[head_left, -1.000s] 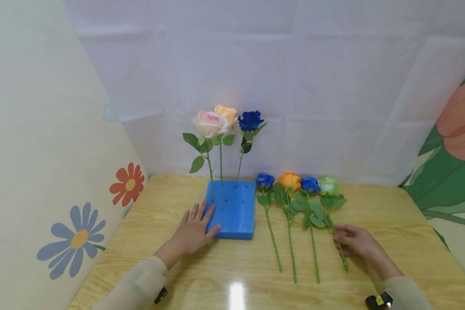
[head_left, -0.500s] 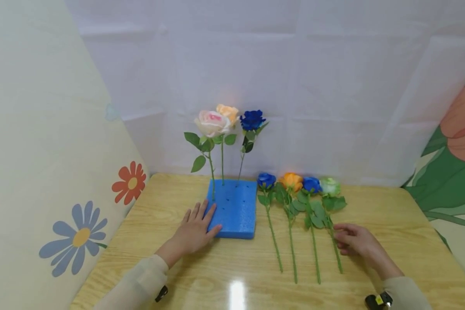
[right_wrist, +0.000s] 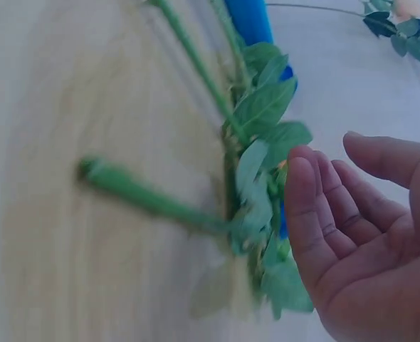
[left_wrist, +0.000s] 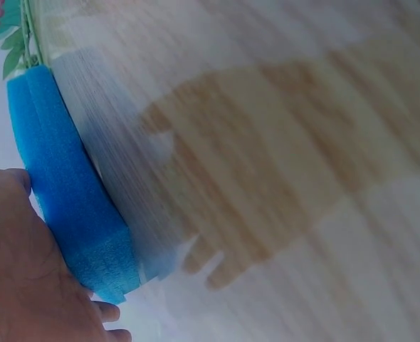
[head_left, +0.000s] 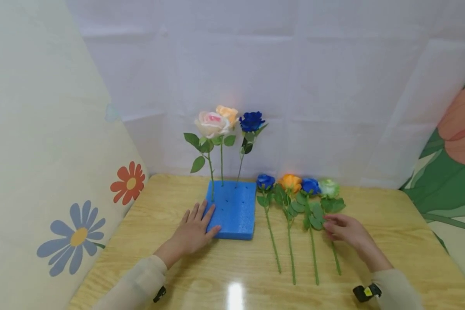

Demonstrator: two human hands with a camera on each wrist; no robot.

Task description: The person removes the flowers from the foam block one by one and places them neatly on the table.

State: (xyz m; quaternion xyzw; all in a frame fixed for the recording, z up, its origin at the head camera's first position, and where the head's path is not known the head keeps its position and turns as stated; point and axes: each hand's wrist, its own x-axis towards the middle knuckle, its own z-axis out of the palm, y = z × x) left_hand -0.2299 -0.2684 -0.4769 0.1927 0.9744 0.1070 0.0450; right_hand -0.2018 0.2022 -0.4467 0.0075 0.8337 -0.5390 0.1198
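My left hand [head_left: 193, 230] lies with spread fingers on the left edge of a blue foam block [head_left: 236, 215]. The left wrist view shows the palm [left_wrist: 32, 263] against the block's side. My right hand [head_left: 346, 232] is over the stem of a pale green-white rose [head_left: 328, 188], near its leaves. In the right wrist view the thumb [right_wrist: 381, 153] stands apart from the loosely bent fingers, with nothing between them. To its left lie a blue rose [head_left: 311, 186], an orange rose [head_left: 290, 184] and another blue rose [head_left: 265, 181], side by side with stems toward me.
Standing upright in the foam block are a pink-white rose [head_left: 212, 124], a peach rose [head_left: 227, 114] and a dark blue rose [head_left: 252, 122]. Small holes dot the block's top. A white cloth [head_left: 333, 86] hangs behind the wooden table [head_left: 201, 275].
The green-white rose's stem end has shifted slightly left. My right hand has moved up and left along that stem, toward the leaves. The left hand has stayed on the block.
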